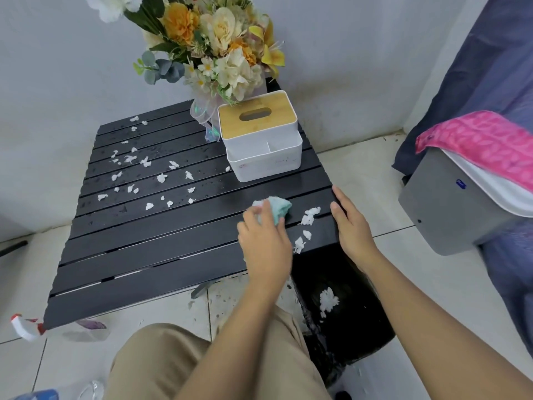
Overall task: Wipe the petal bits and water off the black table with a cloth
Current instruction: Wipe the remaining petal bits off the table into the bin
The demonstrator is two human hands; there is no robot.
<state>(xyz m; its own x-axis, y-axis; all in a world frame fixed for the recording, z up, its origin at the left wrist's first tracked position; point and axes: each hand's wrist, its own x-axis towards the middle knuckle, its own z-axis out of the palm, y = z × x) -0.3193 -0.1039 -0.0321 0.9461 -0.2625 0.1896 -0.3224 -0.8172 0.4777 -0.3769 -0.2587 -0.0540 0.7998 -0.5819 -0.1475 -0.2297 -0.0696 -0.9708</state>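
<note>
While the left hand bunches the teal cloth under curled fingers, just in front of the tissue box, the right hand lies flat and released on the worktop edge, in front and to the right of that box. A small heap of petal bits sits between the two hands. Many more lie scattered to the left of the box, among water beads.

The worktop is made of hard, glossy black slats with gaps between them, so the thin, torn, wet scraps could be dragged into a gap, or could smear and cling instead of sliding. The black lined bin stands below the edge, in front of the box. A push at the wrong angle would probably drop scraps onto the tiled floor, which already shows specks. The cloth looks soft and fluffy, wadded into a small pad, so it may soak through quickly and leave streaks. A wide sweep might nudge the box, which is smooth white plastic with a pale wooden lid, or snag the bouquet behind it.
</note>
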